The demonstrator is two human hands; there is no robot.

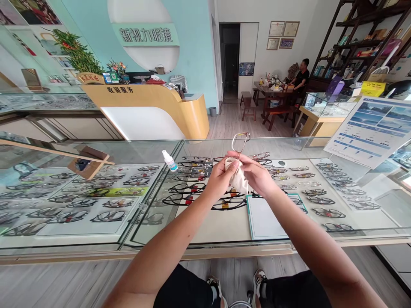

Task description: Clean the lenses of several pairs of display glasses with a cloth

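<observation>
A pair of eyeglasses (pixel 238 143) is held up on end above the glass display counter, one lens rim pointing upward. My left hand (pixel 221 173) is closed around a cream cleaning cloth (pixel 238 177), with its thumb pressed on the fabric. My right hand (pixel 253 169) grips the eyeglasses from the other side, close against the left. Fingers and cloth hide the lower part of the glasses. To the left, a white spray bottle (pixel 169 161) stands on the counter top.
Rows of eyeglass frames (pixel 189 188) lie under the glass counter (pixel 205 237). A teal-edged white board (pixel 268 218) is below my right forearm. A printed sheet (pixel 372 128) stands at right. A wooden block stand (pixel 88 162) is at left. Farther back, a person (pixel 302 79) sits at a table.
</observation>
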